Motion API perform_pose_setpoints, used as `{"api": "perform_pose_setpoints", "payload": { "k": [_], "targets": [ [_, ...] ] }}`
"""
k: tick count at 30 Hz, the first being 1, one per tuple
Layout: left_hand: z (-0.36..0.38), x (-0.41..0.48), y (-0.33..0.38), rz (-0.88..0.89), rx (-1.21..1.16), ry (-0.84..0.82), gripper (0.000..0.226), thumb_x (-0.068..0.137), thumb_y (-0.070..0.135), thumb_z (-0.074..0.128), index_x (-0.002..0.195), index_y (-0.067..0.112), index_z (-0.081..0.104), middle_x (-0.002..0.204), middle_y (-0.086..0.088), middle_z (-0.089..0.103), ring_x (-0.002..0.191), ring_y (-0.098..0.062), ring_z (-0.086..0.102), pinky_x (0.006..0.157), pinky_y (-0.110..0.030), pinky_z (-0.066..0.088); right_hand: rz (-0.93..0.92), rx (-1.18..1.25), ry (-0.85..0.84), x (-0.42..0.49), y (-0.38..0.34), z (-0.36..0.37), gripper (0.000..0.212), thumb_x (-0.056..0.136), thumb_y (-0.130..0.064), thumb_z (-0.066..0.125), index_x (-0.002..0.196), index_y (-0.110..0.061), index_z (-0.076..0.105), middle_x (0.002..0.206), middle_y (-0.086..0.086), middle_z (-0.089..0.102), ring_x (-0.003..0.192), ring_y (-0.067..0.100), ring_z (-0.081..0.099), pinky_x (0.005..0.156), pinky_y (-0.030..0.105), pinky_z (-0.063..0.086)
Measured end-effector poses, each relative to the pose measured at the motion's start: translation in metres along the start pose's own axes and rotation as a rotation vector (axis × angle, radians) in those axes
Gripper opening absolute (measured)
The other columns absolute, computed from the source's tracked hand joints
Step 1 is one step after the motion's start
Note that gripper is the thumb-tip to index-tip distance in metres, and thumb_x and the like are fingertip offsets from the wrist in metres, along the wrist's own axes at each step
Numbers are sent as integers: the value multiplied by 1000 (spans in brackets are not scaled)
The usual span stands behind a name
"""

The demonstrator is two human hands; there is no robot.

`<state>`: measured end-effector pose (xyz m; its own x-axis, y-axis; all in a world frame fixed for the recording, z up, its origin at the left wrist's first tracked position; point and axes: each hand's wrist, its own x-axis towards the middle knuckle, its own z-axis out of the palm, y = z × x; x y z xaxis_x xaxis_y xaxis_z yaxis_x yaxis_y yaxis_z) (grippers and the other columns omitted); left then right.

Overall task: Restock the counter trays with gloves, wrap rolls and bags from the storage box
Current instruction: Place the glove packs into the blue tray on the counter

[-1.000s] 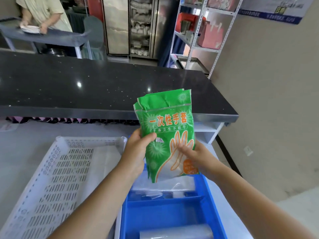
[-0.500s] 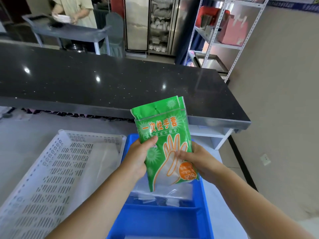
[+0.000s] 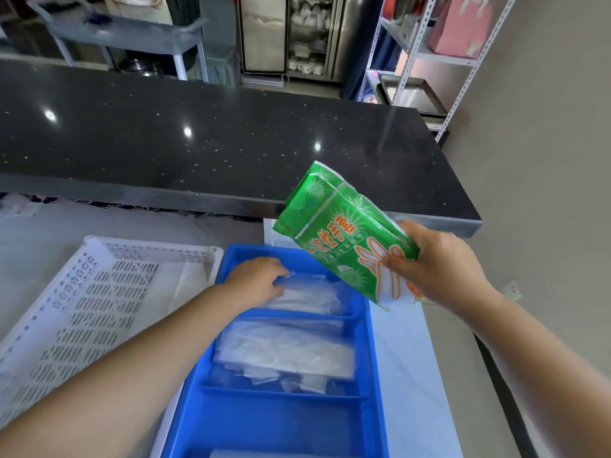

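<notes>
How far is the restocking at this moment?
Done: two compartments of the blue tray hold clear bags. In hand: the right hand grips green glove packs; the left hand touches the far bags. Left: gloves not yet placed, one compartment looks bare.

Glossy green plastic glove pack (image 3: 344, 239); smooth blue plastic tray (image 3: 372, 352); polished speckled black counter (image 3: 198, 140).

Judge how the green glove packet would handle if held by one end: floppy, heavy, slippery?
Probably fairly stiff: the glove packet juts up from the right hand, gripped at one end, without drooping. Likely light, as one hand carries it. Its glossy film may be slippery.
</notes>
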<state>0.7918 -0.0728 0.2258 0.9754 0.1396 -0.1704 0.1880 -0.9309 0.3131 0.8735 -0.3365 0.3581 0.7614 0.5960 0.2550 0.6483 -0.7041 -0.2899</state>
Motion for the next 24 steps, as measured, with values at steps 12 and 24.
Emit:
{"api": "perform_pose_setpoints", "payload": {
  "k": [12, 24],
  "targets": [
    [14, 16, 8, -108, -28, -257, 52, 76, 25, 67, 124, 12, 51, 122, -6, 53, 103, -25, 54, 79, -34, 47, 44, -38, -55, 4, 11, 5, 24, 78, -32, 67, 101, -29, 60, 71, -7, 63, 64, 21, 58, 50, 26, 40],
    [-14, -65, 25, 65, 135, 251, 8, 85, 11, 57, 79, 7, 55, 87, -8, 48, 67, -32, 57, 51, -34, 32, -131, -65, -30, 28, -29, 9, 33, 79, -34, 66, 111, -34, 58, 82, 1, 72, 70, 26, 63, 53, 27, 41]
  ]
}}
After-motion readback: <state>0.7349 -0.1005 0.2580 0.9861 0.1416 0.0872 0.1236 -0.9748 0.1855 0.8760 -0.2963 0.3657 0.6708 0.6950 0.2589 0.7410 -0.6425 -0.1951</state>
